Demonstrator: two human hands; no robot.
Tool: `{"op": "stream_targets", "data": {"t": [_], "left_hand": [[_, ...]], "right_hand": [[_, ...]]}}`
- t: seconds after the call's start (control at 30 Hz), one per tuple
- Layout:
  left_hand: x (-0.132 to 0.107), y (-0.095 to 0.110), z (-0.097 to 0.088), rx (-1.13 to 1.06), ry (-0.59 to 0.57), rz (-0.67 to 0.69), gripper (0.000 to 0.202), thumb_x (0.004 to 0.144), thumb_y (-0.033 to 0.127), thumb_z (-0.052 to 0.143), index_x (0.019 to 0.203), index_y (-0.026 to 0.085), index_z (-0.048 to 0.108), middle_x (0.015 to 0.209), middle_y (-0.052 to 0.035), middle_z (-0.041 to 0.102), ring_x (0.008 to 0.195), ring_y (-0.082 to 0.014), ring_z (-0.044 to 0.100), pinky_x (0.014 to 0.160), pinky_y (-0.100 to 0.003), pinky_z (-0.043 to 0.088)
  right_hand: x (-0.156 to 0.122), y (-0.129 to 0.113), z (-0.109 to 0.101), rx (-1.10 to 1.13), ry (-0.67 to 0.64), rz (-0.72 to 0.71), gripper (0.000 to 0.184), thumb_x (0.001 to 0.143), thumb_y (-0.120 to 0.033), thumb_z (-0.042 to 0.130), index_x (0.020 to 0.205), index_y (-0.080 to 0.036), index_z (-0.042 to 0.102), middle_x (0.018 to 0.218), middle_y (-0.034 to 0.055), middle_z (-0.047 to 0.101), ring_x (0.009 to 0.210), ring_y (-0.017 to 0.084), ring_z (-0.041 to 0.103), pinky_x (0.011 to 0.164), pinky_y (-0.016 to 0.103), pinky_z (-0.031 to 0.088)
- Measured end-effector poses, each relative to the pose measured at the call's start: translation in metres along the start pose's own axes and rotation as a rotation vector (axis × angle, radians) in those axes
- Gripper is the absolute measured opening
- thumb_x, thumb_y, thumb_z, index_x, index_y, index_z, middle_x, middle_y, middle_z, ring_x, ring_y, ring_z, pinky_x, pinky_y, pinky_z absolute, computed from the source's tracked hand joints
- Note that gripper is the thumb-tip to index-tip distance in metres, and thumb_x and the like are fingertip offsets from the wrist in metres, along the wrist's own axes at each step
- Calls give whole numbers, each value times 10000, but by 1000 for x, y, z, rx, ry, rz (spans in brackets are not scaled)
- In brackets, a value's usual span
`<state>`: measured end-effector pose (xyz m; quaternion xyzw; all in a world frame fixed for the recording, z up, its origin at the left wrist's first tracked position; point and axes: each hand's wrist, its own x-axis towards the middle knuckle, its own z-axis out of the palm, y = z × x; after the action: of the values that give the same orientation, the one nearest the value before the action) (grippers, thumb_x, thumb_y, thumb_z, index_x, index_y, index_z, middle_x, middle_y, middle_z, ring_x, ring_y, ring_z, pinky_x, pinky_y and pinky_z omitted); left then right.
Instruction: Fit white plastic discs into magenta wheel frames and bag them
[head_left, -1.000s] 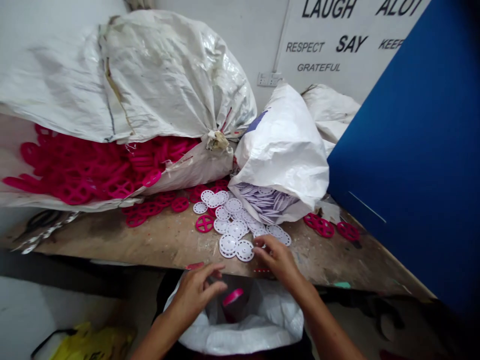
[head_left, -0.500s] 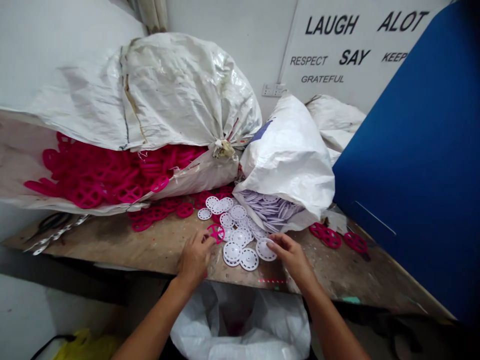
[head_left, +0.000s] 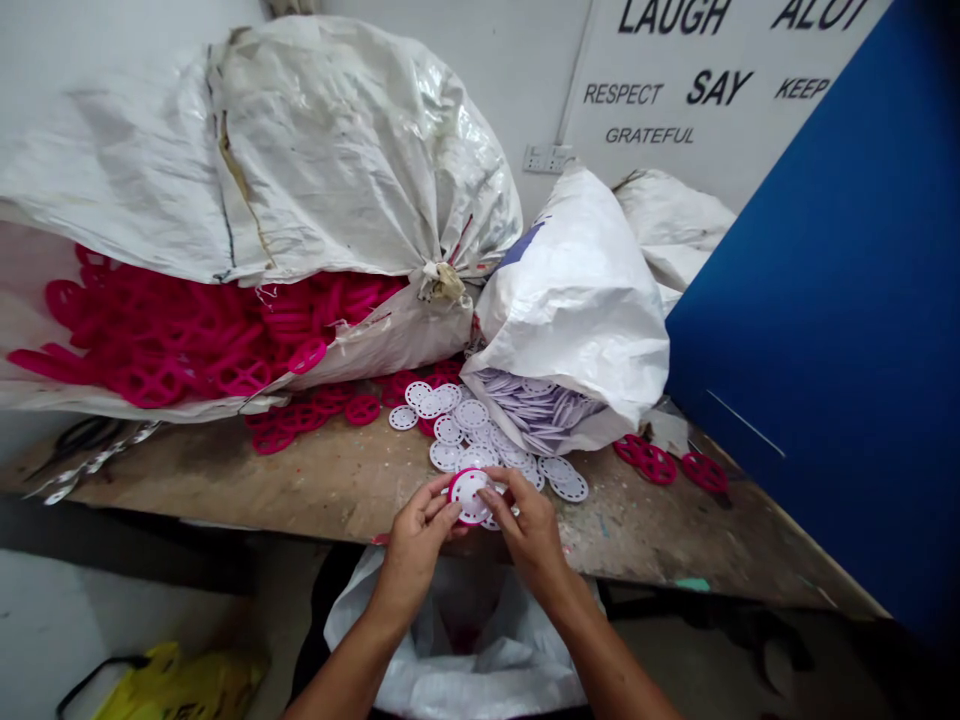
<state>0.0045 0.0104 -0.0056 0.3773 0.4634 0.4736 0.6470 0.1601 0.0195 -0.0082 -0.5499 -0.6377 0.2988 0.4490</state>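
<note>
- The left hand (head_left: 416,535) is gripping a white perforated disc (head_left: 470,490) by its edge with curled fingers, and the right hand (head_left: 529,530) is pinching the opposite edge.
- A magenta plastic ring (head_left: 452,490) is hugging the disc's rim; being round, the pair is showing no long axis, and it is sitting between the hands, about equally near each.
- Loose white discs (head_left: 480,440) are lying just beyond it on the wooden bench (head_left: 225,480), and a white plastic bag (head_left: 450,660) is gaping below it.

The left forearm (head_left: 349,660) and right forearm (head_left: 600,655) angle inward from the bottom of the view, bringing the left hand (head_left: 416,540) and right hand (head_left: 529,530) close together, wrists slightly bent, fingers curled and gripping from opposite sides.
</note>
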Motion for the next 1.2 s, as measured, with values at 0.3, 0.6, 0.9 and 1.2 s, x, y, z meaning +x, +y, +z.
{"op": "stream_targets", "data": {"t": [0.3, 0.6, 0.9, 1.2], "left_hand": [[-9, 1, -8, 450, 48, 263, 291, 854, 359, 516, 1053, 189, 644, 1033, -75, 693, 985, -227, 621, 870, -326, 471], [-17, -3, -7, 211, -121, 39, 545, 812, 360, 570, 1297, 167, 416, 1045, -101, 686, 856, -210, 666, 690, -295, 530], [-28, -20, -16, 357, -116, 52, 410, 813, 399, 563, 1154, 172, 545, 898, -81, 714, 689, -189, 671, 628, -274, 521], [13, 18, -69, 1095, 111, 391, 258, 823, 290, 547, 1044, 230, 666, 876, -31, 716, 730, -178, 647, 690, -263, 479]], "right_hand": [[0, -6, -3, 32, -230, 20, 158, 861, -326, 535, 907, -204, 625, 756, 15, 638, 625, 136, 560, 582, 242, 425], [-6, -2, -7, 384, -316, 240, 214, 834, -353, 554, 969, -189, 533, 725, -20, 598, 562, 104, 541, 536, 216, 412], [-27, -1, -7, -27, -393, 38, 286, 788, -247, 626, 1065, -232, 554, 817, -6, 635, 718, 148, 565, 620, 229, 409], [15, 80, -78, -633, 45, 18, 392, 811, -471, 508, 1055, -199, 650, 1115, 122, 629, 905, 278, 621, 770, 399, 487]]}}
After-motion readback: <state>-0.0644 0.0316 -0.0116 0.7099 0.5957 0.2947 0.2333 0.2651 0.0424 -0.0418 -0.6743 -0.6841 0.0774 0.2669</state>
